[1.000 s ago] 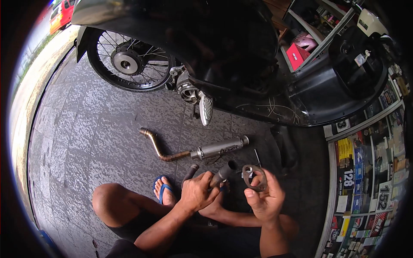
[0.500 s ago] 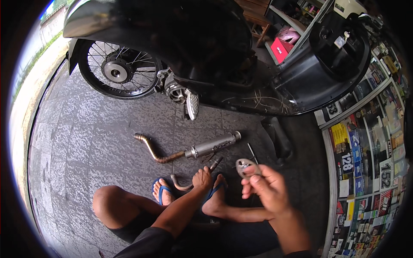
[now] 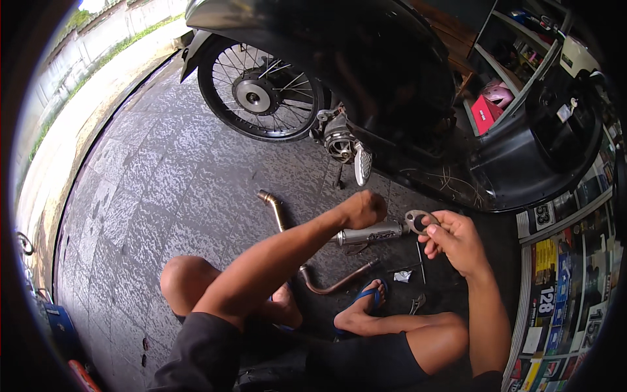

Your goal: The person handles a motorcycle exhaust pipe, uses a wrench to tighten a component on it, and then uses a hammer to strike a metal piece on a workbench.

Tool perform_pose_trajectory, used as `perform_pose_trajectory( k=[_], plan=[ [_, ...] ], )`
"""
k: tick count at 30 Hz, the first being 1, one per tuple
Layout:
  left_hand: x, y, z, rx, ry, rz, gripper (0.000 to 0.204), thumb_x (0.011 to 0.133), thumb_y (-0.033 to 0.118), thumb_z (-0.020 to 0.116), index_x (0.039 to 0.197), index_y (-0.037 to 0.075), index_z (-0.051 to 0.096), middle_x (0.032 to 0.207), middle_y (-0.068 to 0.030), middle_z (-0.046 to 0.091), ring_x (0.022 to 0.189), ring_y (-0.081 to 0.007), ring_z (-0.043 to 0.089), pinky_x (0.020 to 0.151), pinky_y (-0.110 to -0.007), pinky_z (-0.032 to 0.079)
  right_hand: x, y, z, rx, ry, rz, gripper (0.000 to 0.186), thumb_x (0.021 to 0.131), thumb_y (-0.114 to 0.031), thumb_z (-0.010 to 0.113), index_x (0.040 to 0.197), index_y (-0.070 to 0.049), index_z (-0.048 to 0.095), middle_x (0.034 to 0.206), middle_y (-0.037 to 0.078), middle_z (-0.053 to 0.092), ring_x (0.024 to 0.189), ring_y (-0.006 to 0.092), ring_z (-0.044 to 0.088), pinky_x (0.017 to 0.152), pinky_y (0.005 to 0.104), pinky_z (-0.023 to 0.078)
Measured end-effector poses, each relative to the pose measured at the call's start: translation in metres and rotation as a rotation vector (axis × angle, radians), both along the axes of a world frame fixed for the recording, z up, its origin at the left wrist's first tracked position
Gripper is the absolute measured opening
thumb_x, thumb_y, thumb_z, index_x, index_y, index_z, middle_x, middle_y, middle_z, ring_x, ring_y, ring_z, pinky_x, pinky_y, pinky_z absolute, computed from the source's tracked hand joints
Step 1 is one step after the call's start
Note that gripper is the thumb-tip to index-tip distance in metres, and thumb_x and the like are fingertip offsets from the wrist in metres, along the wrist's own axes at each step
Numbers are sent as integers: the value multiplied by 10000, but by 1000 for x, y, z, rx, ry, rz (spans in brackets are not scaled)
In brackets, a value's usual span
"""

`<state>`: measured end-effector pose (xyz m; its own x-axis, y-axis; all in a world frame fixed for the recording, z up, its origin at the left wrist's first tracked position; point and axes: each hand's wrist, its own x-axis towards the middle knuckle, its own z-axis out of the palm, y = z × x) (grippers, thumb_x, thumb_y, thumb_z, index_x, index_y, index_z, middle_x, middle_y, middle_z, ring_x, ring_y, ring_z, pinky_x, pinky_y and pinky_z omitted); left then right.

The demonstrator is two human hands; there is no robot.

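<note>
My right hand [image 3: 455, 243] pinches an oval metal exhaust flange [image 3: 413, 221] with holes in it, held up off the floor. My left hand [image 3: 366, 209] is closed, stretched out in front of the silver exhaust muffler [image 3: 375, 234]; whether anything is in its fingers is hidden. My left forearm covers part of the muffler's bent front pipe [image 3: 270, 200]. A separate curved brown pipe [image 3: 330, 286] lies on the floor between my feet. By my right foot are a small crumpled silvery-white piece [image 3: 403, 276] and a thin metal rod [image 3: 420, 262].
A black motor scooter [image 3: 392, 98] stands across the far side, its spoked wheel [image 3: 253, 98] at left. A glass display case [image 3: 555, 294] borders my right. Shelves [image 3: 516, 65] with a red box [image 3: 485, 115] stand behind the scooter. A small metal bracket [image 3: 417, 304] lies near my right knee.
My left hand has let go of the curved pipe, now on the floor, and moved forward above the muffler. My right hand keeps the flange. The view has swung left.
</note>
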<state>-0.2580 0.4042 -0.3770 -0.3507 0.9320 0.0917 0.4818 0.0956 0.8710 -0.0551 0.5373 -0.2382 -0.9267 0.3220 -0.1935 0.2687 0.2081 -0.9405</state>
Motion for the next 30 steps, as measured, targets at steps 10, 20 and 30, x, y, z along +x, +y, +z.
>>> perform_pose_trajectory(
  k=[10, 20, 30],
  plan=[
    [44, -292, 200, 37, 88, 724, 220, 897, 139, 631, 1059, -2, 679, 799, -45, 652, 684, -98, 598, 620, -262, 490, -107, -82, 49, 131, 226, 461, 192, 958, -70, 585, 1101, 44, 645, 848, 70, 700, 646, 72, 630, 589, 231, 523],
    [364, -504, -39, 880, -439, 2222, 224, 907, 52, 655, 1116, -2, 595, 801, -74, 666, 678, -167, 666, 661, -322, 583, -276, -171, 136, 479, 645, 704, 131, 936, -50, 529, 1003, 14, 621, 752, 27, 620, 527, 49, 550, 457, 207, 412],
    [398, -575, 2, 1048, -42, 2374, 294, 882, 63, 633, 1151, -3, 536, 753, -13, 580, 614, -67, 550, 544, -225, 461, -302, -278, -3, 558, 280, 1224, 211, 974, -55, 414, 1094, 17, 572, 846, 100, 652, 589, 132, 609, 505, 280, 507]
  ],
)
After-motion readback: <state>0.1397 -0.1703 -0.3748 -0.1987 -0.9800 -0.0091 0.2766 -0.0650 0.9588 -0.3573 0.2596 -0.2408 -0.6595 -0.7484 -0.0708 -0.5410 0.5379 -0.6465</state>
